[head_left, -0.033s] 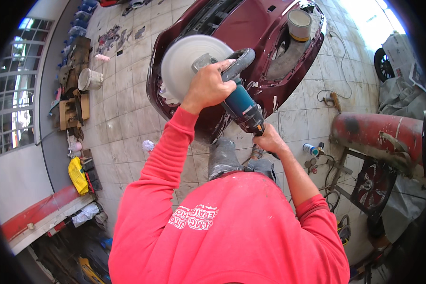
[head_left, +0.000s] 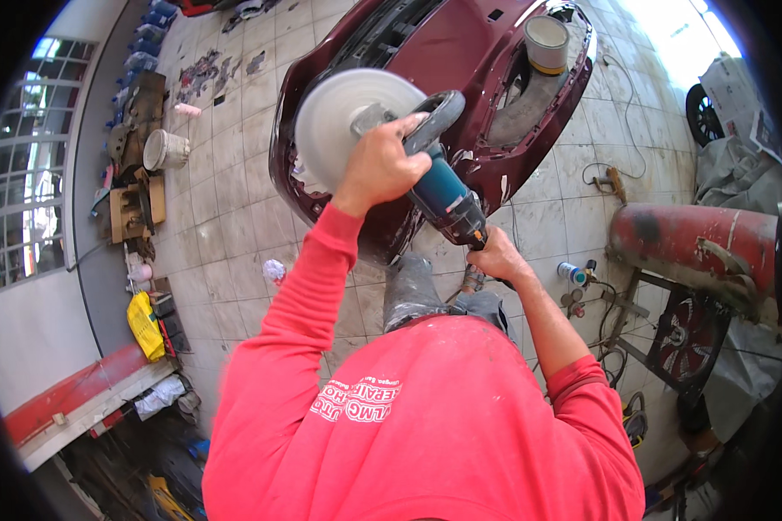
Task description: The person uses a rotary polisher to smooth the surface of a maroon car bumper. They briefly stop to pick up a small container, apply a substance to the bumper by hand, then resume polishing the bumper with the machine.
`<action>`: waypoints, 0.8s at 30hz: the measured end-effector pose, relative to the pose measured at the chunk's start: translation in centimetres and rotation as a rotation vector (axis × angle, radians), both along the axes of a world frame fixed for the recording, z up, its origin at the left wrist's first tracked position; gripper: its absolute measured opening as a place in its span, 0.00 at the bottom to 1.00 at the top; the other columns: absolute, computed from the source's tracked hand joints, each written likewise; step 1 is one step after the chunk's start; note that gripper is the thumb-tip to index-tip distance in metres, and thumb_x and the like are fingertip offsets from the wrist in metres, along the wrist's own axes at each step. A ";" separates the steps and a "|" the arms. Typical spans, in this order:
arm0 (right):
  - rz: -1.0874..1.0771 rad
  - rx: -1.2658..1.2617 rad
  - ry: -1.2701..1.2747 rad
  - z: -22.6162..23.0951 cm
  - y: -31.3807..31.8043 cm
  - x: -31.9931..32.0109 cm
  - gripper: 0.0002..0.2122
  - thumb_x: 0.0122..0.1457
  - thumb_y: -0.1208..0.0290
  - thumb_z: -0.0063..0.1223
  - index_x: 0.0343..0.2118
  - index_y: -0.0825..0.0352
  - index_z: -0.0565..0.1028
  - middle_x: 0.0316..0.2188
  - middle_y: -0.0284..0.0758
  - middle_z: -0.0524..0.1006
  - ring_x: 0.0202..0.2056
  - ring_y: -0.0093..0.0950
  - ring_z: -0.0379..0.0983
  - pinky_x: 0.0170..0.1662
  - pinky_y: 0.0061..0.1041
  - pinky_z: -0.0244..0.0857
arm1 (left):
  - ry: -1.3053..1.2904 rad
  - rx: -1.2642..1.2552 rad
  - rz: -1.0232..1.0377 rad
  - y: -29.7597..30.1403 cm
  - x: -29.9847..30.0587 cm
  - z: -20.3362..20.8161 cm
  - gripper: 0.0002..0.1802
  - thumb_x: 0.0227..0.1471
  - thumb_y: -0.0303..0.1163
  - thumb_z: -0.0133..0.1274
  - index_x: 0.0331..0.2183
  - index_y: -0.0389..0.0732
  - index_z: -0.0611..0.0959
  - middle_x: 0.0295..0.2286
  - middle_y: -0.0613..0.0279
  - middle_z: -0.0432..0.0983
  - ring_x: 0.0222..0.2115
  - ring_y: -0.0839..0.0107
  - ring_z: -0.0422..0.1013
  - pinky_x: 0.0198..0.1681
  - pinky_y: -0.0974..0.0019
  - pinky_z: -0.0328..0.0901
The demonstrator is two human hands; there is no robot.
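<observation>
A teal and black power polisher (head_left: 446, 187) is held out in front of me, with a large round white pad (head_left: 326, 130) at its far end. My left hand (head_left: 382, 167) is closed around its front end, next to the black loop handle (head_left: 437, 120). Behind it, my right hand (head_left: 499, 254) grips the rear of the body. Beneath the tool lies a dark red car bumper (head_left: 443, 65). The pad covers part of the bumper's left side, so I cannot tell whether they touch.
An open can (head_left: 546, 45) stands on the bumper's right part. A whitish bucket (head_left: 166, 150) and cardboard pieces (head_left: 137, 206) are at left. On the right are a red tank (head_left: 695, 247), a spray can (head_left: 572, 273), a brown-handled tool (head_left: 615, 185) and a cord on the tiled floor (head_left: 235, 208).
The polisher and both hands keep nearly the same place and grip. Only a very slight shift of the whole picture shows.
</observation>
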State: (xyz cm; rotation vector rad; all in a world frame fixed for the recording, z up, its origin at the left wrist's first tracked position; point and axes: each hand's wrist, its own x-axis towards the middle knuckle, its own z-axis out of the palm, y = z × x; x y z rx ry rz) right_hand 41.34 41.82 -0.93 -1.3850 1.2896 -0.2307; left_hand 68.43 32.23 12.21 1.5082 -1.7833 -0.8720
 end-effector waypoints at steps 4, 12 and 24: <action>0.078 -0.010 0.159 -1.2 1.7 -1.8 0.11 0.46 0.74 0.63 0.33 0.71 0.79 0.27 0.45 0.82 0.32 0.36 0.81 0.40 0.39 0.73 | 0.090 0.042 0.043 4.2 -0.6 -1.9 0.34 0.46 0.32 0.58 0.55 0.27 0.81 0.46 0.36 0.83 0.49 0.50 0.82 0.54 0.57 0.73; 0.226 0.083 0.065 -2.6 8.8 -3.1 0.18 0.48 0.69 0.64 0.43 0.68 0.79 0.38 0.54 0.83 0.46 0.54 0.79 0.47 0.45 0.73 | 0.181 0.191 0.197 16.4 -1.0 -6.9 0.37 0.46 0.26 0.57 0.60 0.28 0.77 0.46 0.39 0.84 0.47 0.59 0.83 0.51 0.63 0.73; 0.200 -0.100 0.346 5.1 0.6 -4.9 0.15 0.46 0.77 0.58 0.39 0.74 0.78 0.29 0.53 0.80 0.34 0.51 0.79 0.41 0.42 0.72 | 0.304 0.049 0.213 8.7 -1.0 -2.2 0.35 0.46 0.30 0.59 0.57 0.28 0.80 0.51 0.40 0.82 0.52 0.60 0.79 0.58 0.62 0.70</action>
